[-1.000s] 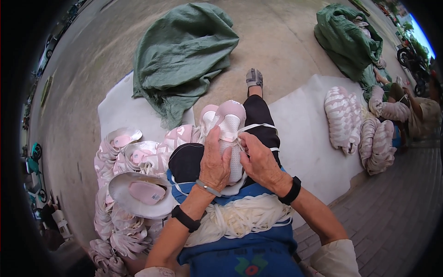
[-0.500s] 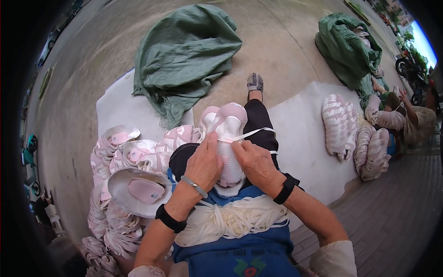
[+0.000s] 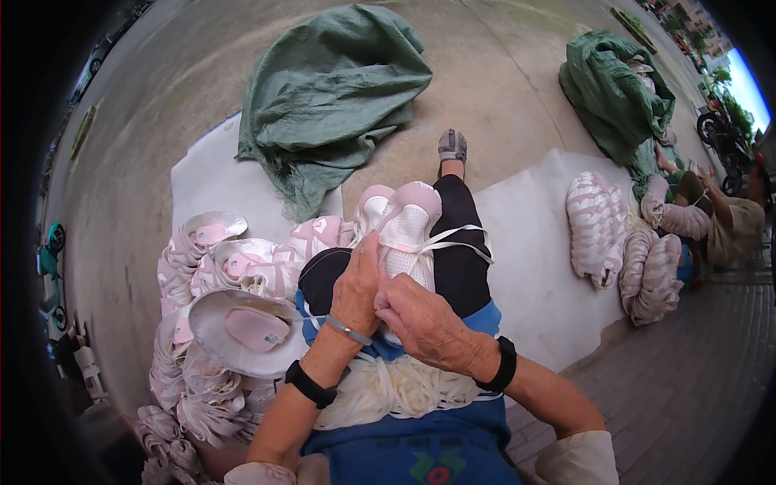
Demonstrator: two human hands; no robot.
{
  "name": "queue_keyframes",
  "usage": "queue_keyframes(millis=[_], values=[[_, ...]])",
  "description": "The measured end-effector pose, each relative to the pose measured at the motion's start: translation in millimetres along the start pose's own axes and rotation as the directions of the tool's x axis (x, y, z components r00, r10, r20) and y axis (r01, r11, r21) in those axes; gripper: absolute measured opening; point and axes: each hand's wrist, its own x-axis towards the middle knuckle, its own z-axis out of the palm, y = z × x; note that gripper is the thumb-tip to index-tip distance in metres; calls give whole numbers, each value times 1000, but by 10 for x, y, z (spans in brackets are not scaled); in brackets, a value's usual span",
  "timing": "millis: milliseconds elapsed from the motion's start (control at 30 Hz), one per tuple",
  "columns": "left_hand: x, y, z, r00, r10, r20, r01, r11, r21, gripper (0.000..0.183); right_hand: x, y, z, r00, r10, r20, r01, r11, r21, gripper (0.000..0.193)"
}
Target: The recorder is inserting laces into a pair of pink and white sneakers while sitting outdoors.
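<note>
A pink and white mesh shoe upper lies across my lap, toe pointing away, with a second one partly behind it on the left. My left hand grips the upper's left side, its fingertips partly hidden. Close beside it, my right hand is closed in a pinch over the near part of the upper. What sits between those fingers is hidden. A flat white shoelace crosses the upper and loops out to the right over my leg. On my blue apron rests a bundle of cream laces.
Stacked shoe uppers crowd my left side, one showing a pink insole. A green sack lies ahead on white sheeting. To the right are bundled uppers, another green sack and a seated person.
My right hand has moved left and nearer to me, from the lace at the upper's middle to beside my left hand. The lace's loose end now hangs in a wider loop.
</note>
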Motion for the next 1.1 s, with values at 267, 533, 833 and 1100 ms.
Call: queue_keyframes(millis=[267, 533, 833, 1100], values=[[36, -132, -27, 996, 62, 67, -63, 998, 23, 40, 135, 438, 126, 981, 120, -153, -184, 828, -529, 13], [185, -256, -163, 983, 71, 172, -54, 993, -103, 29, 187, 544, 209, 967, 38, -252, -196, 744, -639, 18], [191, -316, -197, 968, 113, 224, -72, 980, -186, 29, 255, 582, 241, 992, 12, -123, -102, 647, -756, 17], [156, -189, -138, 999, 32, -20, -36, 961, -273, 29, 255, 474, 78, 1000, 29, -9, -28, 801, -598, 13]])
